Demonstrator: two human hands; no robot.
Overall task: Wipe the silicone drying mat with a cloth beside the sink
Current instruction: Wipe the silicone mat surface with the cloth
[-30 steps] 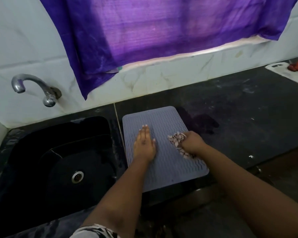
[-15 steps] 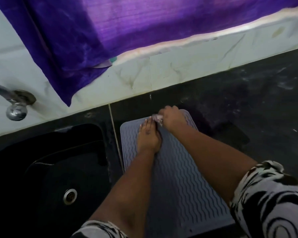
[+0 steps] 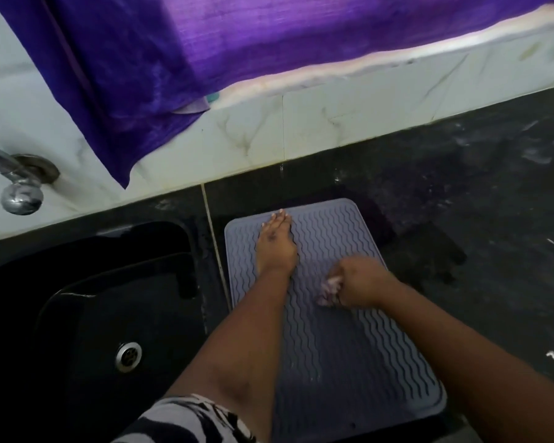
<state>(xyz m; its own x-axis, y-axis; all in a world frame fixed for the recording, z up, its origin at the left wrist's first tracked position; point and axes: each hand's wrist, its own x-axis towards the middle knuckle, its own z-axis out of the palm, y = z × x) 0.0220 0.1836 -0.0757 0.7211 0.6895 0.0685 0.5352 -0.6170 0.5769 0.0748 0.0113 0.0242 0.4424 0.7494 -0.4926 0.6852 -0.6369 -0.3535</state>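
Observation:
A grey silicone drying mat (image 3: 339, 340) with wavy ridges lies on the dark counter just right of the sink. My left hand (image 3: 275, 244) rests flat on the mat's far left part, fingers together, pressing it down. My right hand (image 3: 359, 282) is closed around a small bunched cloth (image 3: 330, 290), pale and patterned, which touches the mat near its middle. Most of the cloth is hidden inside the fist, and the hand is blurred.
A black sink (image 3: 87, 318) with a metal drain (image 3: 128, 356) lies left of the mat. A chrome tap (image 3: 16, 183) sticks out of the white tiled wall. A purple curtain (image 3: 237, 52) hangs above. Dark counter (image 3: 493, 219) extends right, with wet patches.
My right hand has drawn the cloth from the mat's far edge back toward me, to the middle. The left hand stays flat on the mat.

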